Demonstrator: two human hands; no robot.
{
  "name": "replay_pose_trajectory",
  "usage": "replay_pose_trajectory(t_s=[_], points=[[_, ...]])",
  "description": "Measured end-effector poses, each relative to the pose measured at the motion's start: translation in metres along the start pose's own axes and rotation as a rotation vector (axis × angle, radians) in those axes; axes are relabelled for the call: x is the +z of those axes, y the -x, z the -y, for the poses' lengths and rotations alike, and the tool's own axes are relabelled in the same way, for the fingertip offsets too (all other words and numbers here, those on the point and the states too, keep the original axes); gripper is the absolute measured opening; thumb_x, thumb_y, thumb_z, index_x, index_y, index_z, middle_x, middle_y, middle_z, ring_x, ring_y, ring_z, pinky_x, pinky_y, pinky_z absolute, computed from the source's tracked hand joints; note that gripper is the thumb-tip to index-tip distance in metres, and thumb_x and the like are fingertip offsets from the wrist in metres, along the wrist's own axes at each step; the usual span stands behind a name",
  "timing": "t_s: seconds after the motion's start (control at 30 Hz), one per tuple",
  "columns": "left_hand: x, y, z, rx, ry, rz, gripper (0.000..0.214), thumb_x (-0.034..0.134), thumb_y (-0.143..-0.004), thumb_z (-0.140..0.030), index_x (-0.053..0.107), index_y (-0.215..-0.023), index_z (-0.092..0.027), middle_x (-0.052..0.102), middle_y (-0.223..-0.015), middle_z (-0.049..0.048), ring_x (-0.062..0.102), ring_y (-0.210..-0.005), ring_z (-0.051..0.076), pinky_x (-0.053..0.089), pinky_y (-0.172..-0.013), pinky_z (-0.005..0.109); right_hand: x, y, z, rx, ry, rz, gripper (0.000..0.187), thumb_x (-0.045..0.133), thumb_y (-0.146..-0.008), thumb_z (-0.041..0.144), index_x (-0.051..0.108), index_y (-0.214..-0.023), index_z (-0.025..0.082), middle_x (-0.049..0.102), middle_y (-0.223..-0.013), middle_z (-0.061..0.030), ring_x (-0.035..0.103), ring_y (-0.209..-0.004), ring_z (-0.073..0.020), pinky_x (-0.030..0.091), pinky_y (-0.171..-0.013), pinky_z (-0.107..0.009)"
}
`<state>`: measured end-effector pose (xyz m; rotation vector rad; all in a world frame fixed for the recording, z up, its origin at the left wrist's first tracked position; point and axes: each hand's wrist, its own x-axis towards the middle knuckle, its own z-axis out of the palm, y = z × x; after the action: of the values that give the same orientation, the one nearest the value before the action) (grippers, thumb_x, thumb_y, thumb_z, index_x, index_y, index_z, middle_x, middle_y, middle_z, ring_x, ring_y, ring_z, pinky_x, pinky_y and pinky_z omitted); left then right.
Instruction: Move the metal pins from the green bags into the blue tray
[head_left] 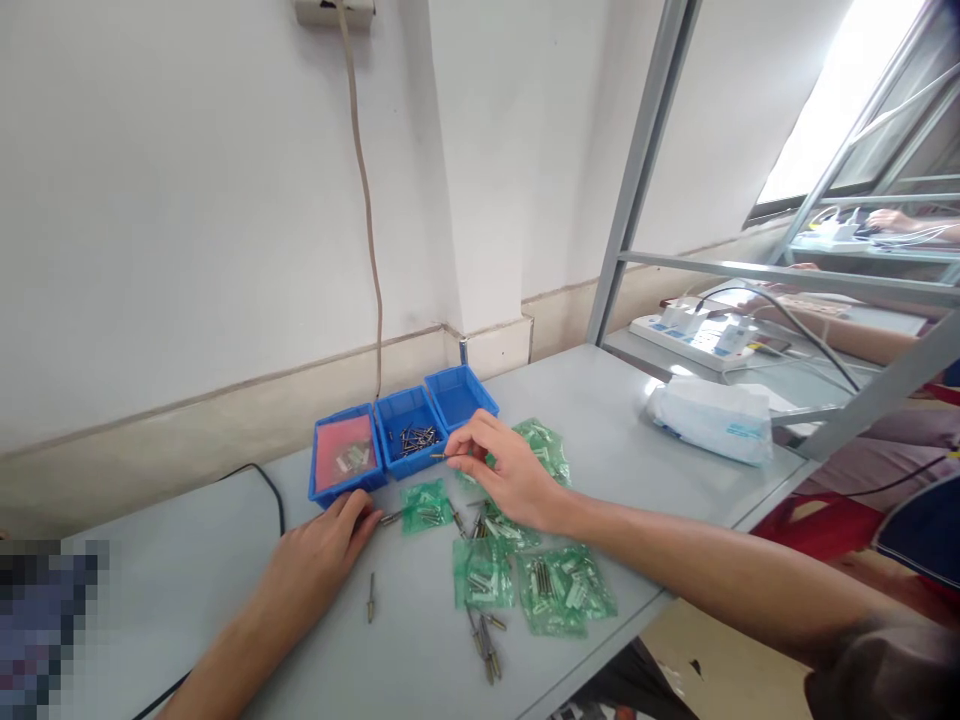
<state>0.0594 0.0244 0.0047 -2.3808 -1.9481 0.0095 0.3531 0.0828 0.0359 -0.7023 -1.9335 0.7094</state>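
My right hand (506, 465) is raised at the front of the middle blue bin (401, 405). Thumb and index finger pinch a thin, brass-coloured metal pin (438, 457), its tip pointing left. Beside the front of the left blue bin (346, 492) is my left hand (326, 545), fingers drawn together. A rivet-like metal piece (390, 518) shows at its fingertips; whether they grip it is unclear. Another rivet-like piece (370, 597) lies alone on the table. Several more loose pieces (484, 645) lie between green plastic packets (566, 590) holding metal parts.
Dark metal pins (418, 438) lie in the middle bin, beside the right blue bin (459, 388). The left bin holds a pink sheet (337, 445) and a clear packet. A white package (709, 420) lies near the metal frame (637, 170). Another person's arm (862, 330) is beyond.
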Motion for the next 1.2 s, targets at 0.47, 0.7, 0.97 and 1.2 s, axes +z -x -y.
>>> replay_pose_trajectory(t_s=[0.47, 0.7, 0.97, 1.2], points=[[0.001, 0.001, 0.001, 0.022, 0.007, -0.033, 0.028, 0.034, -0.113, -0.043, 0.055, -0.107, -0.025, 0.073, -0.103, 0.0012, 0.073, -0.078, 0.021, 0.032, -0.058, 0.028, -0.004, -0.010, -0.003, 0.492, -0.965, 0.148, 0.029, 0.075, -0.097, 0.045, 0.068, -0.097, 0.017, 0.057, -0.081, 0.0013, 0.043, -0.060, -0.0075, 0.033, -0.059, -0.025], [0.002, 0.004, 0.003, 0.057, 0.015, -0.081, 0.030, 0.033, -0.113, -0.043, 0.056, -0.107, -0.025, 0.074, -0.101, 0.0007, 0.072, -0.076, 0.020, 0.032, -0.059, 0.028, -0.002, -0.012, -0.008, 0.482, -0.717, 0.038, 0.030, 0.076, -0.095, 0.046, 0.065, -0.104, 0.020, 0.059, -0.089, 0.0010, 0.047, -0.062, -0.0092, 0.037, -0.061, -0.027], [0.000, 0.002, 0.000, 0.042, 0.006, -0.070, 0.030, 0.035, -0.112, -0.043, 0.057, -0.105, -0.024, 0.074, -0.100, 0.0018, 0.071, -0.075, 0.020, 0.031, -0.057, 0.028, 0.001, -0.005, -0.001, 0.184, -0.153, 0.056, 0.011, 0.072, -0.097, 0.033, 0.069, -0.098, 0.023, 0.062, -0.093, 0.0004, 0.053, -0.075, -0.0141, 0.044, -0.071, -0.030], [0.000, 0.002, 0.001, 0.033, 0.031, -0.065, 0.030, 0.034, -0.112, -0.043, 0.058, -0.106, -0.025, 0.074, -0.101, 0.0017, 0.071, -0.075, 0.020, 0.033, -0.057, 0.027, 0.002, -0.006, -0.001, 0.296, -0.363, 0.128, 0.018, 0.065, -0.102, 0.040, 0.063, -0.105, 0.022, 0.062, -0.085, 0.0010, 0.052, -0.068, -0.0134, 0.043, -0.065, -0.028]])
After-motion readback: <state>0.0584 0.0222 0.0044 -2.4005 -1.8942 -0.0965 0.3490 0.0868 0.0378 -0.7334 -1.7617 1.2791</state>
